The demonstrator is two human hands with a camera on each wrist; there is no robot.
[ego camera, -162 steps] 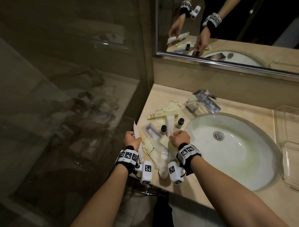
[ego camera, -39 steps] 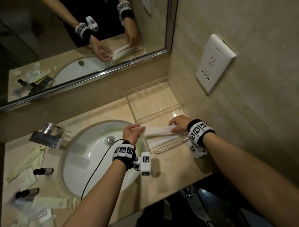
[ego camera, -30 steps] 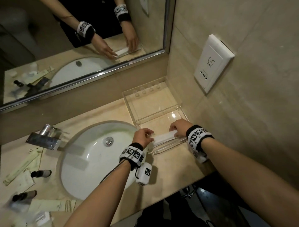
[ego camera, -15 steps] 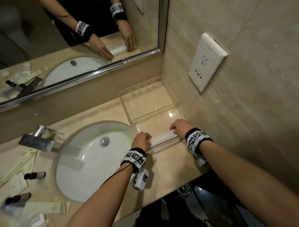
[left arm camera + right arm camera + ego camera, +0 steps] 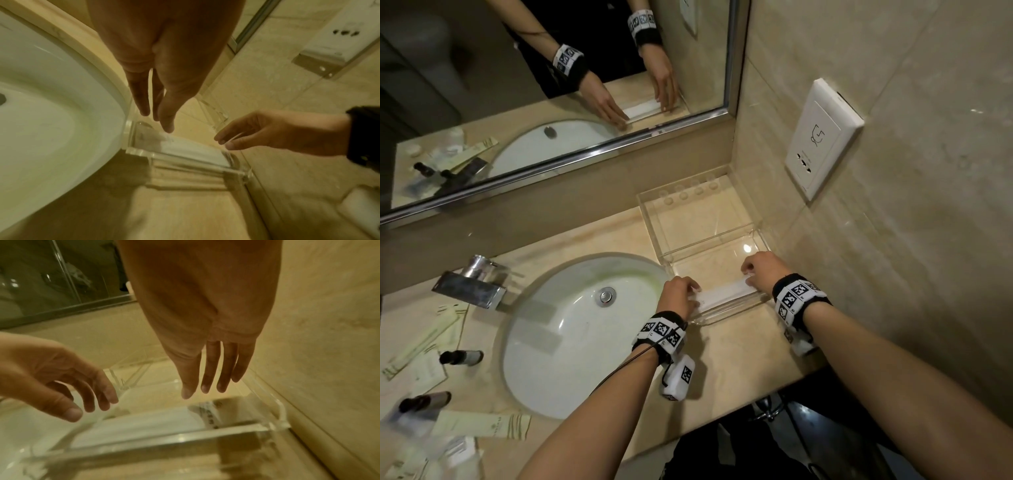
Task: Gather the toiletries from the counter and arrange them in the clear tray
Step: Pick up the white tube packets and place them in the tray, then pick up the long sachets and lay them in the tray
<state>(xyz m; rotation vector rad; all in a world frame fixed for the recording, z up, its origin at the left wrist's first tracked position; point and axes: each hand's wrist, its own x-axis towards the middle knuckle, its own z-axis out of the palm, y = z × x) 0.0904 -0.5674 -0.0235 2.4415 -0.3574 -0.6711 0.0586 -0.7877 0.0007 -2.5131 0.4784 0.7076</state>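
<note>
The table (image 5: 732, 359) carries a sink (image 5: 571, 329) and, in the right corner by the wall, the clear tray (image 5: 688, 219). A white packet (image 5: 726, 295) lies flat along the tray's near compartment. Left hand (image 5: 677, 295) hovers over the packet's left end, its grip apart with fingers straight; right hand (image 5: 763, 270) over the right end, fingers relaxed and apart, clamped on nothing. Left of the sink lie two small bottles (image 5: 462, 357) and more packets (image 5: 486, 425)
</note>
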